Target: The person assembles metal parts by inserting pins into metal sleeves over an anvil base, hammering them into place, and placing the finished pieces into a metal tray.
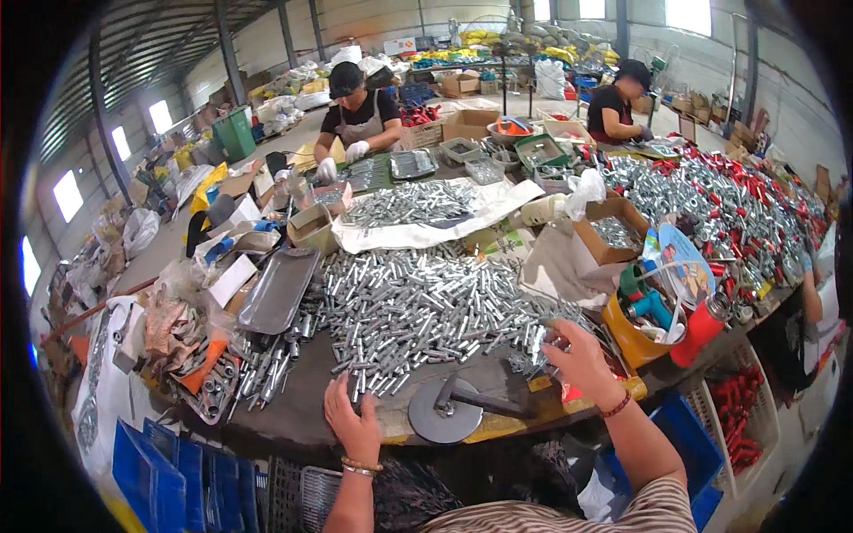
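Observation:
A large heap of short silver metal pins [426, 306] covers the middle of the dark worktable. At the near left edge of this heap rests my left hand [354, 422], open, fingers stretched toward the pins with nothing seen in them. My right hand [582, 362] is at the heap's right side, its thumb and fingers curled around bright silver pins [536, 341]; the fingers partly hide them. Between my hands, near the table edge, stands a round grey disc-shaped base [444, 413] with a dark metal bar fixture [480, 397] on it.
A grey metal tray [278, 290] lies left of the heap. To the right stand a yellow bin [635, 335] of bottles and a red flask [702, 330]. Blue bins [151, 475] sit below the table. Two co-workers [360, 120] [617, 107] work across the table.

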Demonstrator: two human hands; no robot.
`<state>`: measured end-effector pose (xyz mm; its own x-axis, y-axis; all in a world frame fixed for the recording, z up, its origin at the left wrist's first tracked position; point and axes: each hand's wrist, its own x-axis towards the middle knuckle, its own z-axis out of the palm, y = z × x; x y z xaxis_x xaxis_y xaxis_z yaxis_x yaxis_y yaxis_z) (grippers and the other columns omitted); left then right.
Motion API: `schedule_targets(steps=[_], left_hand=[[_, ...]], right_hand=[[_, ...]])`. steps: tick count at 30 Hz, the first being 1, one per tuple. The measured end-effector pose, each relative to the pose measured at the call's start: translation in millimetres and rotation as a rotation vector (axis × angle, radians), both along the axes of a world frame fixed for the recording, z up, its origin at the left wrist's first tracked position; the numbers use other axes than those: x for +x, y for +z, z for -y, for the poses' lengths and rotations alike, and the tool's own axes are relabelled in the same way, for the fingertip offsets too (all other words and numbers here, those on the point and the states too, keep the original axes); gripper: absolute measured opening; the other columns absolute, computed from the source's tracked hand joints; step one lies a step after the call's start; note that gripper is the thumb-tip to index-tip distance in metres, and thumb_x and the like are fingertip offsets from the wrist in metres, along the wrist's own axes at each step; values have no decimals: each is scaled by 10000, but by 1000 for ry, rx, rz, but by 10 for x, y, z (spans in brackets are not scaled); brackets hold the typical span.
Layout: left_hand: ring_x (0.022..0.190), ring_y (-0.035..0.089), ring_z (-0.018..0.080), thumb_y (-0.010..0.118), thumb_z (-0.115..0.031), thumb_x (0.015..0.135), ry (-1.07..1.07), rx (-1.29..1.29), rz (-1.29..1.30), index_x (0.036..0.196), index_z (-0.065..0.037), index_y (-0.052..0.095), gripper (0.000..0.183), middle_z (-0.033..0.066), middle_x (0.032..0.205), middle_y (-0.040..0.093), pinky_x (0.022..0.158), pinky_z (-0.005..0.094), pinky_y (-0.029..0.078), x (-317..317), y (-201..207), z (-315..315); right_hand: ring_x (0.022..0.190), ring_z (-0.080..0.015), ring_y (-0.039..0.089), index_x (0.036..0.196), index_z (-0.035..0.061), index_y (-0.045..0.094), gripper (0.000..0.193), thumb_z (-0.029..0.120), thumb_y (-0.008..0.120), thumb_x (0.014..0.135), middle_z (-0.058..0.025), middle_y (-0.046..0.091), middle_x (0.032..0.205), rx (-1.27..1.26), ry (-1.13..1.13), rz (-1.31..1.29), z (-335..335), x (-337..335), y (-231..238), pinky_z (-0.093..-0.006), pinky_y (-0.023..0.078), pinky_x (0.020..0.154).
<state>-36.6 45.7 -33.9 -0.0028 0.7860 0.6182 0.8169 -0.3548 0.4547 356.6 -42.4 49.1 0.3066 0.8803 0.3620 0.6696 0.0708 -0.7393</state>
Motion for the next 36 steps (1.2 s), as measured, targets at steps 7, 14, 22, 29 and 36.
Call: schedule_targets(steps=[7,14,22,29,36], left_hand=[[1407,460,401,621,-229,1020,48,-121,-61,1473,-39,516,503,207,1458,552,1154,524,338,-187,8,-252],[1369,507,380,621,-239,1036,80,-117,-18,1428,-40,575,442,188,1424,589,1132,510,371,-215,54,-351],[1314,544,361,629,-218,1031,39,-107,-2,1414,-25,583,430,174,1353,622,1105,474,407,-263,-12,-316],[1210,593,325,649,-188,1014,47,-111,51,1414,-28,583,436,161,1291,637,1064,442,445,-289,-48,-315],[1198,606,317,635,-195,1024,69,-172,54,1408,-43,591,415,155,1280,644,1059,438,451,-281,-27,-348]], right_hand=[[863,-298,643,1170,8,652,342,154,714,866,-130,643,953,-121,4,117,-744,394,-19,-396,526,796],[1059,-373,618,1107,40,688,350,219,762,816,-158,660,1071,-41,101,370,-477,286,-204,-457,487,945],[1218,-359,553,1095,73,700,390,279,777,773,-137,607,1232,-99,247,504,-40,172,-358,-479,409,1086],[1181,-354,558,1040,78,697,332,251,735,758,-135,608,1168,-122,224,562,217,401,-312,-485,422,1062],[1150,-356,566,1054,77,682,332,206,722,751,-138,624,1161,-143,184,582,395,667,-246,-494,428,1056]])
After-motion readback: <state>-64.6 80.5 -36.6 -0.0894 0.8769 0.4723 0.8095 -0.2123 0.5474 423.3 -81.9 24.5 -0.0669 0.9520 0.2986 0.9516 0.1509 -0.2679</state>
